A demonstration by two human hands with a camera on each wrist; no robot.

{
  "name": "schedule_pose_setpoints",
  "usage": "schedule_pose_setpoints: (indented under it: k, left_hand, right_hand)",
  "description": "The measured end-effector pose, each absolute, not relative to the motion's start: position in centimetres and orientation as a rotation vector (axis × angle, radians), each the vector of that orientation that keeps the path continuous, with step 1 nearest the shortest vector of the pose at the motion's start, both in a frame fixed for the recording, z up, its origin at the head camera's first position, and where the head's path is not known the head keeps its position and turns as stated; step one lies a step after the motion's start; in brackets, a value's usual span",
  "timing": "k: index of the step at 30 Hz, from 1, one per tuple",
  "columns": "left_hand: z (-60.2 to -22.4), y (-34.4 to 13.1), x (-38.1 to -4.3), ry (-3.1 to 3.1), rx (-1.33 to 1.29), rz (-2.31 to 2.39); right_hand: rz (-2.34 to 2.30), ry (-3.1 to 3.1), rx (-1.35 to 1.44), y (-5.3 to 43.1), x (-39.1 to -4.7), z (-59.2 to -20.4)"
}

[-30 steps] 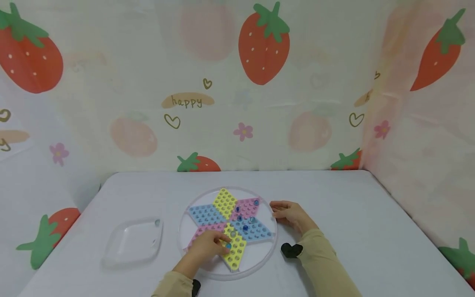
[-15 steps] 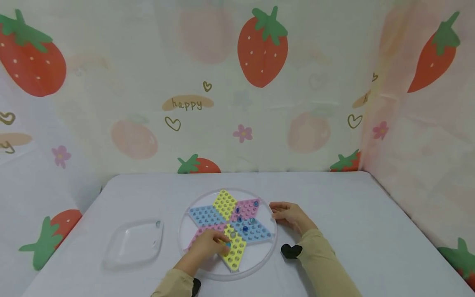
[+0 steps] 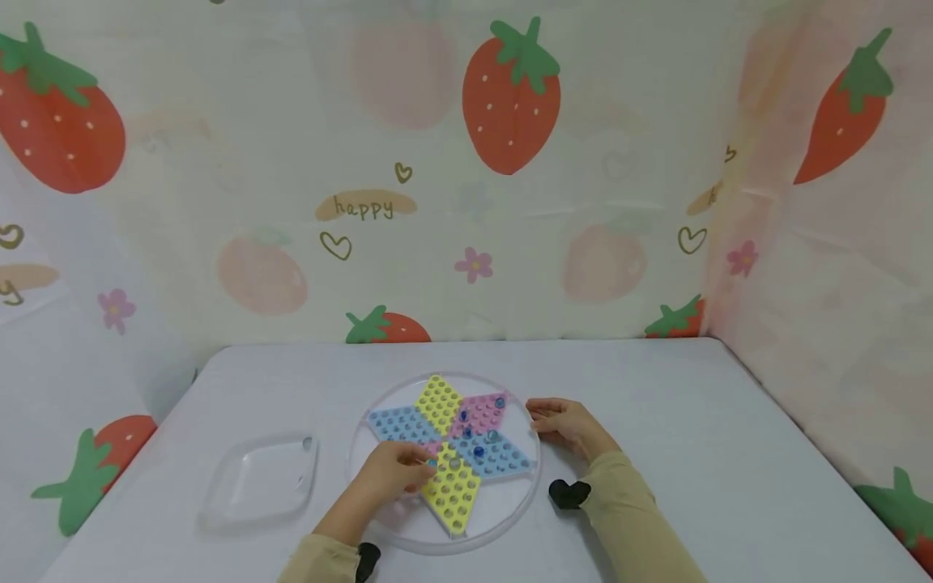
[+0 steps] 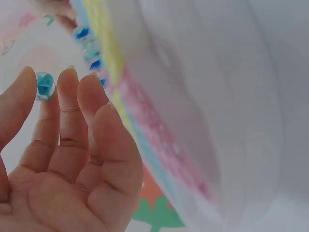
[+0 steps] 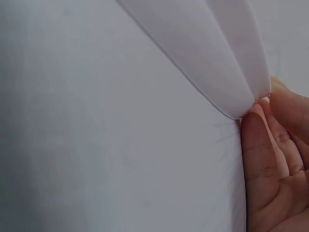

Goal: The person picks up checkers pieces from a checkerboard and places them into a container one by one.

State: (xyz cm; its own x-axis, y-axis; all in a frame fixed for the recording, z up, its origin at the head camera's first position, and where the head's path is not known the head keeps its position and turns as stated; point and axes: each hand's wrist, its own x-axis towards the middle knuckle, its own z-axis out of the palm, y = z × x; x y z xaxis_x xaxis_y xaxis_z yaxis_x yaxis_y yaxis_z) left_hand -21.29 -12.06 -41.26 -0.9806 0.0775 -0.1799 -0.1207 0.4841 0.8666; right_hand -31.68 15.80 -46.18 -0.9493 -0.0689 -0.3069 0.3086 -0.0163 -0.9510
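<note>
A Chinese checkers board (image 3: 503, 526), round and clear-rimmed with a star in yellow, pink and blue, lies on the white table. Over its near left part my left hand (image 3: 389, 474) pinches a clear marble (image 4: 45, 86) with a turquoise swirl between thumb and fingertip. The other fingers are spread below it in the left wrist view. At the board's right side my right hand (image 3: 572, 425) holds the rim (image 5: 236, 104), thumb on one side and fingers on the other. Several blue marbles (image 3: 479, 452) sit in holes of the pink and right blue points.
To the left of the board stands a clear plastic tray (image 3: 251, 518) with a marble (image 3: 308, 443) at its far right corner. A strawberry-print cloth (image 3: 510, 105) rises behind the table.
My left hand has lifted the turquoise marble from the yellow point and moved it slightly up and left. My right hand has stayed at the rim.
</note>
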Motion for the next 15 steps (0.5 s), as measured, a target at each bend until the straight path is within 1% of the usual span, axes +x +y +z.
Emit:
schedule_pose_setpoints:
  k: [8, 15]
  left_hand:
    - [-40.4, -13.9, -20.4, 2.524, -0.055, 1.665]
    - [-39.6, -16.5, -19.8, 2.591, -0.069, 1.643]
  right_hand:
    - [-2.047, 2.003, 0.231, 15.8, -31.5, -46.1]
    - [-2.048, 1.996, 0.227, 15.7, -31.6, -46.0]
